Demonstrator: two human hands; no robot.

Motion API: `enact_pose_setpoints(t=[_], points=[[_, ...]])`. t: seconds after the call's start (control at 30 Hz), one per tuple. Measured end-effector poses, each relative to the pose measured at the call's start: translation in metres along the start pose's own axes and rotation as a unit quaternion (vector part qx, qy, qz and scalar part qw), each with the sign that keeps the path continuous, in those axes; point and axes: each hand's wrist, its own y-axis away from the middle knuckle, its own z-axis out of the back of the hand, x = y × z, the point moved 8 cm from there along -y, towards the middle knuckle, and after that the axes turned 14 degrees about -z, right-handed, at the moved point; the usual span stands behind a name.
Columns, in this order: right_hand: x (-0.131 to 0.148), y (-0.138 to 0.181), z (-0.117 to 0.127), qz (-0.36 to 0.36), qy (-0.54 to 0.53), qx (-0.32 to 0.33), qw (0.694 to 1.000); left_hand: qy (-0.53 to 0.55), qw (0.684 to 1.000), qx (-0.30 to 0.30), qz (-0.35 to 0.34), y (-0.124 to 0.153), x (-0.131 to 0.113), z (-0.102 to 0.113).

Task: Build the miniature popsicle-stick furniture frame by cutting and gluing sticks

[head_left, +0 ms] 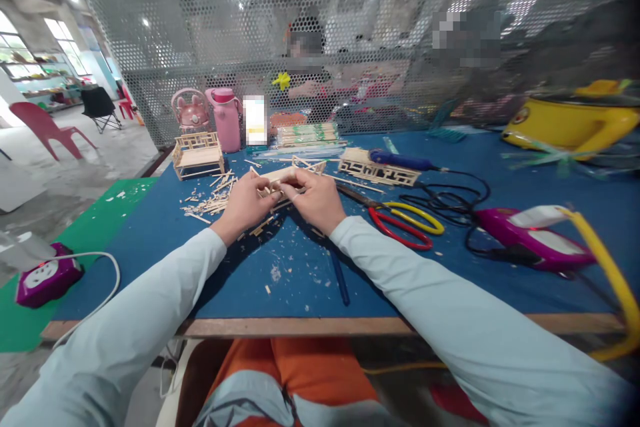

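- Stick model [278,175] was pale and partly hidden
- Left hand [247,203] held its left side
- Right hand [319,199] held its right side
- Loose sticks [215,202] lay nearby

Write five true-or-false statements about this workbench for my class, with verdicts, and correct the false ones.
1. The left hand and right hand both hold the same small wooden piece. True.
2. The scissors have two green handles. False: one handle is red and the other is yellow.
3. Loose wooden sticks lie on the blue tabletop near the left hand. True.
4. The yellow container stands at the left end of the tabletop. False: it stands at the far right.
5. The pink flask lies on its side. False: it stands upright, beyond the sticks.
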Motion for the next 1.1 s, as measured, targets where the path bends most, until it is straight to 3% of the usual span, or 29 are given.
enact_pose_setpoints(t=[0.2, 0.37, 0.5, 0.8, 1.1], points=[[-0.002, -0.001, 0.005, -0.01, -0.009, -0.011, 1.0, -0.014, 0.999, -0.031, 0.017, 0.003, 0.001, 0.001], [-0.004, -0.005, 0.024, -0.004, -0.003, -0.088, 0.996, -0.011, 0.998, -0.05, 0.028, 0.005, 0.001, 0.001], [0.001, -0.005, 0.028, 0.035, 0.035, -0.113, 0.992, -0.032, 0.998, -0.048, 0.031, 0.005, 0.0, 0.0], [0.005, -0.002, 0.01, 0.08, 0.132, -0.056, 0.986, -0.049, 0.997, -0.058, 0.015, 0.005, -0.001, -0.001], [0.007, -0.003, 0.007, 0.103, 0.144, -0.042, 0.983, -0.035, 0.997, -0.062, 0.002, 0.005, -0.001, -0.001]])
